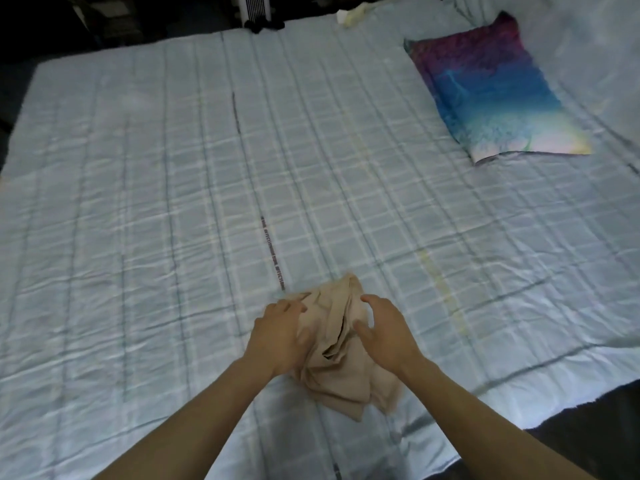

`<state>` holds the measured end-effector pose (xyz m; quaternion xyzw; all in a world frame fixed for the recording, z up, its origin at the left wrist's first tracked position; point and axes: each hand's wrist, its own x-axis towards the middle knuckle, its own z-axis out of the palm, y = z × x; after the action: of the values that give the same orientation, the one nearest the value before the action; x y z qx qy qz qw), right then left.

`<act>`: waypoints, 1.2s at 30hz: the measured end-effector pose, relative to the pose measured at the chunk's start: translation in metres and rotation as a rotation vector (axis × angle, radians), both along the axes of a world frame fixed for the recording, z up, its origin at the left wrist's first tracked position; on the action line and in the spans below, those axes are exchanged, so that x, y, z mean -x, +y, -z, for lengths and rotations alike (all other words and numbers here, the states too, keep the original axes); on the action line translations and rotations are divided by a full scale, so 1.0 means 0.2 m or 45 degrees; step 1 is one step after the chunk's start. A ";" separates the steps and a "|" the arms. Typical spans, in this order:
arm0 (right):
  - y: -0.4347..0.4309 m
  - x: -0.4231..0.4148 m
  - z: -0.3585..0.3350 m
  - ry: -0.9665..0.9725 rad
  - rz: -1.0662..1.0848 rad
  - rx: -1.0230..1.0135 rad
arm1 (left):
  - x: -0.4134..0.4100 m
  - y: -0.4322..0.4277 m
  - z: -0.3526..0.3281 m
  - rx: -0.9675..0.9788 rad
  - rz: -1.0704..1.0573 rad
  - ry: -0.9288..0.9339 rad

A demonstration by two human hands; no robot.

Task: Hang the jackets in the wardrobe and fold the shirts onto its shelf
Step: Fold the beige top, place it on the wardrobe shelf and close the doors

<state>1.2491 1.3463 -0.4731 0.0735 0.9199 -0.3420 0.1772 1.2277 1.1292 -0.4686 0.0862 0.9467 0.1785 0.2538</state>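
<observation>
A crumpled beige shirt lies in a heap on the pale blue checked quilt near the bed's front edge. My left hand rests on the heap's left side, fingers curved over the cloth. On the heap's right side is my right hand, its fingers bent over the cloth and its thumb pointing inward. From here I cannot tell if either hand pinches the fabric. No wardrobe, shelf or jacket is in view.
A purple-and-blue pillow lies at the back right of the bed. A pale yellow cloth sits at the far edge. A white fan base stands beyond the bed. Dark floor shows at the left and bottom right.
</observation>
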 end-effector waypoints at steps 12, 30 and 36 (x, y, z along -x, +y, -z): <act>-0.20 0.10 0.44 -0.010 0.104 -0.027 | 0.15 0.02 0.47 -0.074 0.061 0.048; -0.33 0.20 -0.09 0.438 0.231 0.227 | 0.18 -0.17 -0.02 -0.425 -0.117 0.379; -0.38 0.24 -0.37 0.592 0.202 0.241 | 0.22 -0.26 -0.34 -0.410 -0.132 0.509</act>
<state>1.2007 1.2698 -0.3987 0.0480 0.8911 -0.4472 -0.0600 1.1832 1.0780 -0.4005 0.1103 0.9406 0.3191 0.0350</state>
